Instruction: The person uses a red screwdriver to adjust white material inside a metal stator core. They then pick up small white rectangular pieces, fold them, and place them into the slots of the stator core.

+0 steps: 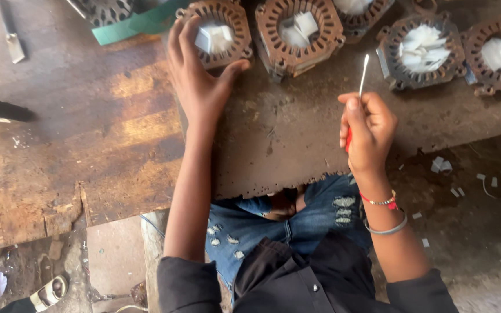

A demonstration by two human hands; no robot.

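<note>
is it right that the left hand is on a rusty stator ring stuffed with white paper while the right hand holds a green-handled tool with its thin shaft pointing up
Not quite: the handle is red, not green. The head view shows red between the closed fingers of the right hand, with the tool and its thin shaft pointing up. The rest holds: the left hand rests against the rusty stator ring filled with white paper.

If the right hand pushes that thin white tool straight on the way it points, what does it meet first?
Probably bare wooden bench. The right hand holds the white-tipped tool pointing into the gap between two rusty stator cores; depth is unclear.
</note>
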